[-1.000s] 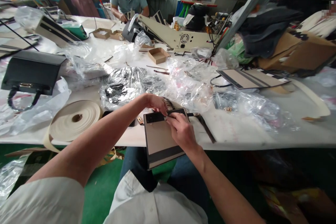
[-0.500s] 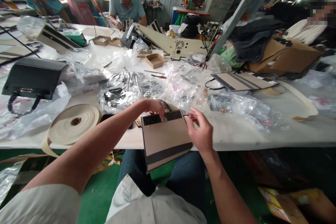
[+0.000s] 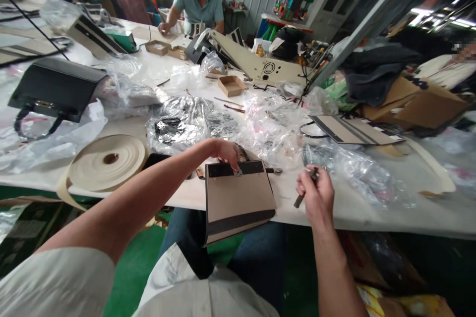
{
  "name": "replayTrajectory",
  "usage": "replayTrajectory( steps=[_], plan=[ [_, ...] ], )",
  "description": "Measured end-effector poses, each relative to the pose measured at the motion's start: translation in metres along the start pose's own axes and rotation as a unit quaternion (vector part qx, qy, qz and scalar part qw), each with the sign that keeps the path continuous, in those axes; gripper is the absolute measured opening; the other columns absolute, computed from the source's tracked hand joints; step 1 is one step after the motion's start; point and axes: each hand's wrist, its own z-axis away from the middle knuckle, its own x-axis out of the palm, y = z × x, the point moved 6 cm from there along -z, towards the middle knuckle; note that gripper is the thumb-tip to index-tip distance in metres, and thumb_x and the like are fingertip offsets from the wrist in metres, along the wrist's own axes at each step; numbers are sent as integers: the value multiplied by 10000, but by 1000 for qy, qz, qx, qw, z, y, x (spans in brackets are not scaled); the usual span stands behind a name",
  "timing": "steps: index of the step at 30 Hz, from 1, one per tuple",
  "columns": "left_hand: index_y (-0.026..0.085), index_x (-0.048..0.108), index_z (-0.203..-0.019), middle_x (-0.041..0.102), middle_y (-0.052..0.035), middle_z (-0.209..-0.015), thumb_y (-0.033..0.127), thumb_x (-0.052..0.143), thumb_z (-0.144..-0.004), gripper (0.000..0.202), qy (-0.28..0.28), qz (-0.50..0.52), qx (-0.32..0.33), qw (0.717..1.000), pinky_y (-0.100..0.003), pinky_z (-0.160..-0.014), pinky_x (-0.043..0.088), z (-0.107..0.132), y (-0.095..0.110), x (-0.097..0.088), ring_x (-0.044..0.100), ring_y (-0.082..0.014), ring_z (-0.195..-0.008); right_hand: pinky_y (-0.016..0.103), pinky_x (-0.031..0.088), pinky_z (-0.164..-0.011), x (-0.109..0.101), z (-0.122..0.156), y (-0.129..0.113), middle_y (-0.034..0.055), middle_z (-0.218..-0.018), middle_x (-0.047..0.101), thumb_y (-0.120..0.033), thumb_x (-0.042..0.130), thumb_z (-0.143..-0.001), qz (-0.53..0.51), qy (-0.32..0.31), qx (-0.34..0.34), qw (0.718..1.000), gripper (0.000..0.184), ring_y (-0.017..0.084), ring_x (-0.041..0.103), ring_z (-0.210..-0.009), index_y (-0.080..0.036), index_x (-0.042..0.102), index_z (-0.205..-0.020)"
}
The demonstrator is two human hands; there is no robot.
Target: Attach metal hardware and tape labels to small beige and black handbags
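Step in hand: prob. setting metal plate (image 3: 238, 173) on panel (image 3: 240, 198) at dark strip (image 3: 219, 169); next calls for plate held steady. L hand (image 3: 228, 151) part-curled, fingertip on plate, can't tell if pinching; R hand (image 3: 318, 192) closed round dark bar (image 3: 298, 201). Panel overhangs counter (image 3: 357, 215) edge, strip end pointing away, approx. sq., long axis unclear.

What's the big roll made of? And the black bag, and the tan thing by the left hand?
Roll: maybe fabric or paper tape, matte cream, wound in layers. Black bag: probably leather or imitation, smooth, softly shiny. Tan panel: perhaps stiff board, matte, barely bending.
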Motion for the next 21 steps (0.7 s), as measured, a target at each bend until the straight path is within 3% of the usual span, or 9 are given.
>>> replayTrajectory(
  steps=[2, 4, 6, 8, 12, 16, 18, 21],
  plan=[
    [194, 614, -591, 521, 11, -618, 444, 1059, -395, 546, -5, 1, -19, 1000, -294, -593, 329, -2, -3, -1, 409, -148, -654, 213, 329, -457, 10, 6, -24, -71, -704, 554, -570, 937, -895, -107, -2, 10, 994, 470, 74, 401, -502, -224, 698, -1104],
    [197, 609, -601, 501, 14, -620, 422, 1062, -395, 545, -10, 5, -28, 1000, -298, -598, 319, -4, -3, -1, 404, -150, -660, 220, 351, -461, 35, 10, -51, -63, -664, 513, -528, 973, -872, -176, -51, 4, 983, 443, 68, 412, -502, -211, 663, -857],
    [198, 622, -624, 497, 16, -627, 426, 1064, -402, 545, -14, 2, -31, 999, -305, -599, 309, -6, -4, 0, 403, -150, -656, 235, 354, -445, 70, 11, -74, -59, -591, 464, -561, 935, -909, -230, -118, 3, 966, 583, 69, 399, -467, -210, 540, -661],
    [202, 615, -637, 490, 23, -626, 436, 1076, -394, 571, -8, -2, -38, 999, -311, -602, 311, -8, -4, 0, 405, -148, -651, 246, 252, -385, 107, 11, -86, -68, -492, 364, -630, 839, -980, -253, -153, 17, 955, 730, 61, 299, -395, -223, 408, -554],
    [212, 540, -604, 434, 42, -588, 444, 1077, -402, 619, 10, -4, -49, 999, -310, -590, 276, -10, -6, 1, 372, -140, -638, 273, 224, -373, 155, 10, -90, -64, -459, 359, -663, 796, -1002, -256, -89, -3, 963, 766, 71, 304, -370, -241, 358, -535],
    [208, 582, -626, 466, 40, -597, 397, 1069, -400, 570, 14, -3, -54, 998, -308, -587, 284, -9, -5, 1, 390, -143, -643, 282, 230, -403, 170, 16, -83, -62, -496, 370, -653, 803, -1003, -267, -61, -21, 961, 747, 73, 305, -404, -238, 379, -550],
    [207, 597, -643, 467, 45, -598, 368, 1063, -403, 548, 15, 4, -57, 998, -307, -587, 288, -8, -4, 1, 390, -142, -638, 275, 236, -418, 169, 18, -80, -61, -530, 395, -638, 828, -991, -281, -81, -19, 956, 699, 74, 315, -429, -229, 431, -587],
    [202, 600, -629, 448, 46, -582, 352, 1038, -452, 496, 10, 15, -47, 999, -307, -576, 258, -6, -2, 2, 358, -134, -620, 265, 337, -455, 168, 15, -79, -44, -629, 470, -615, 889, -947, -303, -149, -8, 941, 634, 85, 393, -499, -221, 497, -642]
  ],
)
